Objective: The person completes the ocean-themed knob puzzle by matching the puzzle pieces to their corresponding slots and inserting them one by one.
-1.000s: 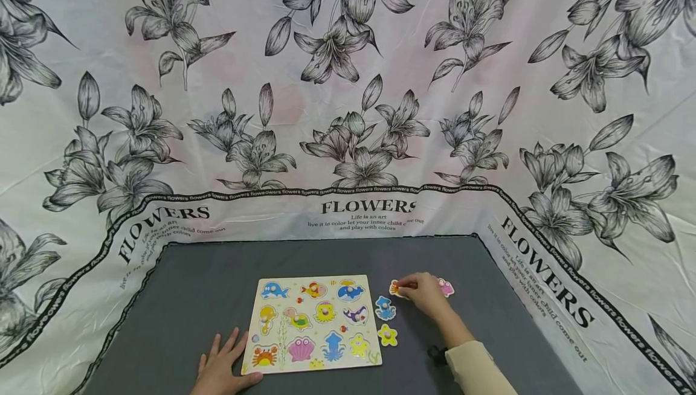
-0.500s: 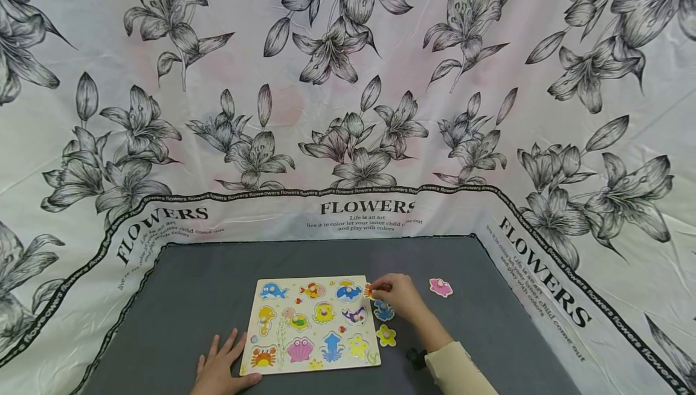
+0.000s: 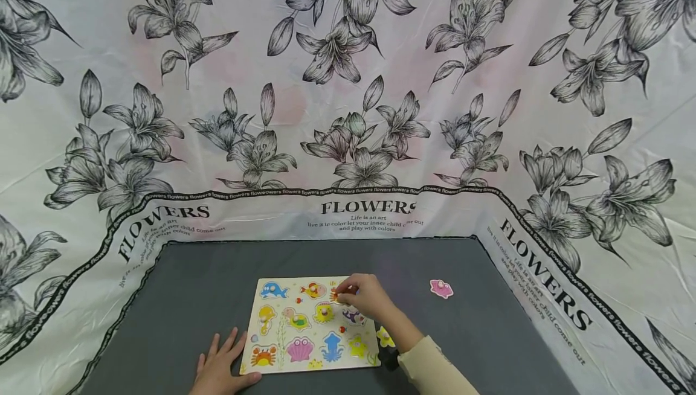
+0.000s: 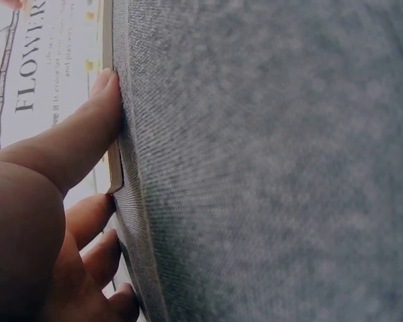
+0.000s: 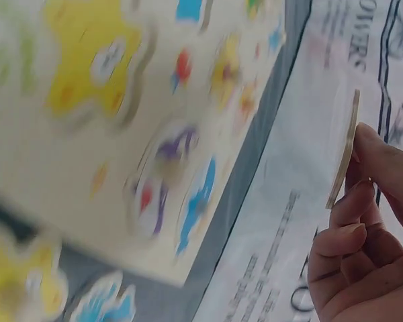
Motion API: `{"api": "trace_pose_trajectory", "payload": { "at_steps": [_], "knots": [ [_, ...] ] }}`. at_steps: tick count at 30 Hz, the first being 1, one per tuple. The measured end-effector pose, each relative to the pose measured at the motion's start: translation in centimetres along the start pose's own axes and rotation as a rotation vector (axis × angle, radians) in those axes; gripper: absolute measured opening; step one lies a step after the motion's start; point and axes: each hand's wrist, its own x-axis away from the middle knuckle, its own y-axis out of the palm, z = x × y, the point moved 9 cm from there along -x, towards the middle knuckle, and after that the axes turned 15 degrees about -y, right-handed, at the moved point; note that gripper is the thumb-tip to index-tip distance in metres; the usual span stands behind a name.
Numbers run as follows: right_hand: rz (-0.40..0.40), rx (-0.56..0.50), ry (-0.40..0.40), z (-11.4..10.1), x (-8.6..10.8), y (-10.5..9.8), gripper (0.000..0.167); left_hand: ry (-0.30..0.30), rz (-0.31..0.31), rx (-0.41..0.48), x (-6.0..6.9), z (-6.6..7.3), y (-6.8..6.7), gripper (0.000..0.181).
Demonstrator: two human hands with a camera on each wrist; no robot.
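Observation:
A cream puzzle board [image 3: 318, 343] with coloured sea animals lies on the dark grey table. My left hand [image 3: 220, 365] rests at its lower left corner, fingers spread; the left wrist view shows the thumb [image 4: 107, 94] against the board's edge. Above the board's upper right part, my right hand [image 3: 367, 295] pinches an orange puzzle piece [image 3: 334, 293] between thumb and fingers. In the right wrist view that piece [image 5: 346, 151] is seen edge-on, raised off the board. The hand hides the blue whale on the board.
Right of the board lie a yellow star-shaped piece [image 3: 385, 337] and, farther off, a pink piece [image 3: 441, 289]. A blue piece [image 5: 106, 305] beside the yellow one shows in the right wrist view. Flower-printed cloth [image 3: 364, 141] rises behind the table.
My right hand has picked up the orange piece from the table right of the board and carried it left over the board's upper right part. The left hand has stayed put.

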Motion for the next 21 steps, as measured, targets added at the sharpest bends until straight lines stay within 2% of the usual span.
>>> {"api": "trace_pose_trajectory", "payload": {
  "at_steps": [7, 13, 21],
  "knots": [
    [-0.088, -0.013, -0.062, -2.9, -1.5, 3.9, 0.005, -0.007, -0.014, -0.003, 0.0, 0.2, 0.0, 0.113],
    [-0.180, 0.031, -0.151, -5.6, -2.4, 7.6, 0.005, -0.008, -0.006, -0.009, 0.1, 0.1, 0.0, 0.113],
    [-0.289, 0.014, -0.128, -7.5, -3.1, 12.0, 0.005, -0.002, 0.012, 0.005, 0.0, 0.1, 0.2, 0.112]
  ]
}}
